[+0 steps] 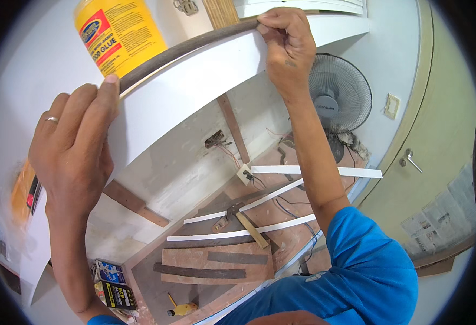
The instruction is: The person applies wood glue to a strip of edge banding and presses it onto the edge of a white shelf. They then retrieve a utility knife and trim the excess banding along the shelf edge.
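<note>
Glue bottle (pixel 120 33) on shelf (pixel 205 81); hammer (pixel 243 221) on floor below, fan (pixel 339 93) to right.

The light around me is bright, even and soft, like daylight filling a white room; I cannot tell where it comes from. Shadows are weak: my left hand (pixel 73 149) throws a faint grey shade on the white panel (pixel 194 86) beside it, and the panel's underside is slightly darker. The pale wall at upper left is almost washed out. The wide lens bends straight edges into arcs, strongest near the rim, and a black ring closes the corners. The yellow glue bottle (pixel 120 33) and my hands look sharp; the far left rim smears into blur.
</note>
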Action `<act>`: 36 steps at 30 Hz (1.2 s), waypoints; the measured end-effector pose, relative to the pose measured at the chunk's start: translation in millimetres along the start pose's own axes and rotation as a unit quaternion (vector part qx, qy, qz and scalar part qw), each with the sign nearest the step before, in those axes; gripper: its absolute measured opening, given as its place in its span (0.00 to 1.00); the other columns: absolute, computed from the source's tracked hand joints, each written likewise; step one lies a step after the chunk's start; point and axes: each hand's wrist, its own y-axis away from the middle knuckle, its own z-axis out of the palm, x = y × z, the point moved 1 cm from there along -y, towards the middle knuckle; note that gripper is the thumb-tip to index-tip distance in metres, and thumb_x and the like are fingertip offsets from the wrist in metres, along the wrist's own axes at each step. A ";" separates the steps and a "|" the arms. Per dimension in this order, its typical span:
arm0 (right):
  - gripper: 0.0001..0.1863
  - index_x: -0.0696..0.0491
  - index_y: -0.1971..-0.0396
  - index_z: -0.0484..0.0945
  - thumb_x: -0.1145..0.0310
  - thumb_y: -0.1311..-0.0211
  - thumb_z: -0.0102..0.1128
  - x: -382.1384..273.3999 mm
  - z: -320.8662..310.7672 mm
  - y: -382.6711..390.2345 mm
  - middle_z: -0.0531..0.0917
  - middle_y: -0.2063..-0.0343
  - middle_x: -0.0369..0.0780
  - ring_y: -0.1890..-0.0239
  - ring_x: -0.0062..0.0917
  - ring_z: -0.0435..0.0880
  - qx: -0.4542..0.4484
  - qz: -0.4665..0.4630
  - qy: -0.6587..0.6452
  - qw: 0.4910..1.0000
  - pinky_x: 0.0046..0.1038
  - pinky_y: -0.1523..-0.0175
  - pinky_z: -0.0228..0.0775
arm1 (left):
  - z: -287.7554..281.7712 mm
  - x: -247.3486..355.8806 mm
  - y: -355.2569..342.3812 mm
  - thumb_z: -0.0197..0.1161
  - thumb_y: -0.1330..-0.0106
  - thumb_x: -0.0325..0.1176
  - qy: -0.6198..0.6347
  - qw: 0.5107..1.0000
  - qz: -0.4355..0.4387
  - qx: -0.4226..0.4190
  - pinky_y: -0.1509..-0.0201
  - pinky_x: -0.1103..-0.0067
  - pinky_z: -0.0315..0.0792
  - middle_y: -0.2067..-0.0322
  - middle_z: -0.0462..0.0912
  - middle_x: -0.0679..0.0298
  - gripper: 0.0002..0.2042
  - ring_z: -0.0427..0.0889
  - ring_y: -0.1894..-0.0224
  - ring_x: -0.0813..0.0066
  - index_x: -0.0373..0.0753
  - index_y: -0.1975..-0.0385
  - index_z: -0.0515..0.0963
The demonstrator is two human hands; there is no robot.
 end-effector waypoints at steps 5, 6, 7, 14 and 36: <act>0.13 0.56 0.64 0.81 0.92 0.39 0.59 -0.2 -3.6 2.2 0.82 0.58 0.36 0.58 0.18 0.82 -0.052 0.011 0.017 0.998 0.18 0.53 0.77 | 0.9 -0.6 0.4 0.73 0.46 0.20 0.017 1.000 -0.012 -0.003 0.66 0.75 0.74 0.63 0.87 0.57 0.21 0.83 0.66 0.68 0.35 0.50 0.84; 0.13 0.56 0.64 0.82 0.92 0.39 0.59 -0.8 -2.3 1.8 0.82 0.58 0.36 0.59 0.18 0.82 -0.035 0.006 0.018 0.999 0.19 0.53 0.77 | 0.6 1.9 -1.5 0.73 0.46 0.20 0.016 1.000 -0.013 -0.002 0.66 0.75 0.74 0.63 0.86 0.57 0.21 0.83 0.66 0.68 0.35 0.50 0.84; 0.13 0.56 0.64 0.82 0.92 0.38 0.59 -1.0 -1.9 1.4 0.82 0.58 0.35 0.59 0.18 0.82 -0.018 0.000 0.019 1.000 0.19 0.53 0.77 | 0.1 2.7 -2.1 0.72 0.46 0.20 0.016 1.000 -0.014 -0.002 0.66 0.75 0.74 0.63 0.86 0.57 0.21 0.83 0.66 0.68 0.35 0.50 0.84; 0.15 0.56 0.64 0.81 0.94 0.40 0.57 -5.3 2.6 1.4 0.81 0.57 0.37 0.58 0.19 0.83 -0.055 -0.044 0.045 0.997 0.20 0.51 0.78 | -5.4 -6.4 12.9 0.70 0.42 0.19 0.018 0.998 -0.035 -0.045 0.59 0.71 0.78 0.58 0.86 0.56 0.23 0.84 0.60 0.63 0.39 0.44 0.83; 0.12 0.55 0.65 0.82 0.91 0.38 0.61 2.9 -4.3 2.2 0.82 0.58 0.35 0.60 0.16 0.82 0.003 -0.005 0.035 0.999 0.18 0.54 0.78 | -4.8 1.6 -1.8 0.72 0.55 0.19 0.002 1.000 -0.012 -0.024 0.66 0.74 0.73 0.63 0.85 0.60 0.24 0.83 0.65 0.69 0.37 0.53 0.85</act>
